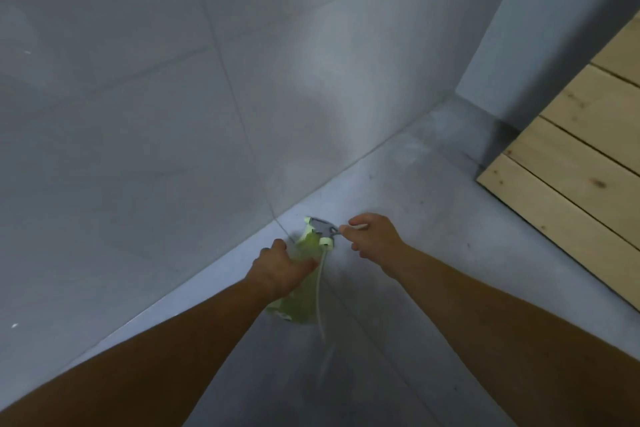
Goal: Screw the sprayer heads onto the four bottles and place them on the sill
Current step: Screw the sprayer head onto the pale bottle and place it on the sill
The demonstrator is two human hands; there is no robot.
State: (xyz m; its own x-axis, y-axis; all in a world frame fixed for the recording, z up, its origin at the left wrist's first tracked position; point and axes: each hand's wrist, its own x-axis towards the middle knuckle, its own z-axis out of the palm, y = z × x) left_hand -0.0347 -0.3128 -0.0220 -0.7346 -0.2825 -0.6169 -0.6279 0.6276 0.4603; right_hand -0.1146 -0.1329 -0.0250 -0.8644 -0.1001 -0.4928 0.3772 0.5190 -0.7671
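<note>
Grey tiled wall (138,114), pale wooden planks (571,166), perhaps decking

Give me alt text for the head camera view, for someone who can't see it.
A person's left hand grips a green spray bottle while the right hand holds the grey sprayer head at its top, thin tube trailing down. Grey floor, tiled wall, wooden planks at right.

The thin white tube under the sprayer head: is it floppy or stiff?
Probably bendy but springy: the tube is long and very thin, yet hangs nearly straight below the sprayer head. It likely weighs almost nothing, since the right hand pinches the head at one end.
</note>
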